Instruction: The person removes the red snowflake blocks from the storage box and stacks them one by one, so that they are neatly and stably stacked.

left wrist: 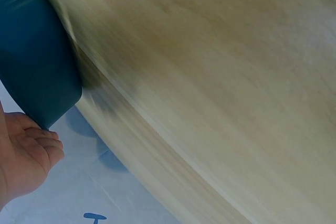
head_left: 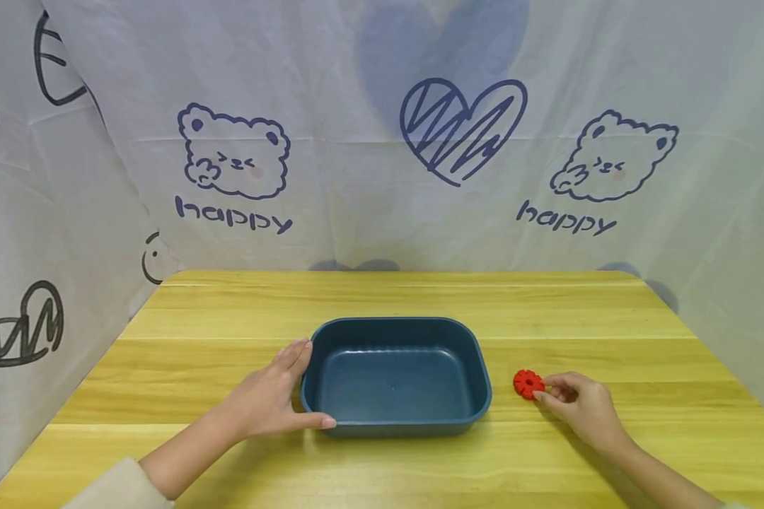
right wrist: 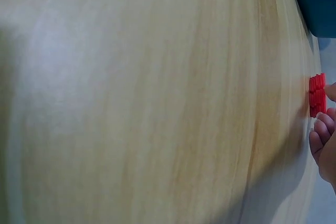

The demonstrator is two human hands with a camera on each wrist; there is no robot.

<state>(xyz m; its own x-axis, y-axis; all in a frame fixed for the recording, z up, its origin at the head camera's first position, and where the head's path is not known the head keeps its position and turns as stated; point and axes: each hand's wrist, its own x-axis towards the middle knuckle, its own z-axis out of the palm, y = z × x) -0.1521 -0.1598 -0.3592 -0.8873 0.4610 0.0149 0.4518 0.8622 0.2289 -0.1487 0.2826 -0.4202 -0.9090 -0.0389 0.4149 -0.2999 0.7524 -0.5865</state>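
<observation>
A red notched disc (head_left: 528, 384) with a hole in its middle is pinched between the thumb and fingers of my right hand (head_left: 582, 406), right of the basin and low over the table. Edge-on in the right wrist view, the red disc (right wrist: 317, 96) looks ridged. The dark blue rectangular basin (head_left: 395, 428) has nothing in it. My left hand (head_left: 270, 396) rests at its left end, with extended fingers along the left rim and the thumb on the front rim. In the left wrist view that hand (left wrist: 29, 158) touches a corner of the basin (left wrist: 39, 56).
The wooden table (head_left: 242, 304) spreads under both hands. Behind it hangs a pale cloth (head_left: 350, 177) printed with bears, hearts and the word happy; more cloth hangs at the left side.
</observation>
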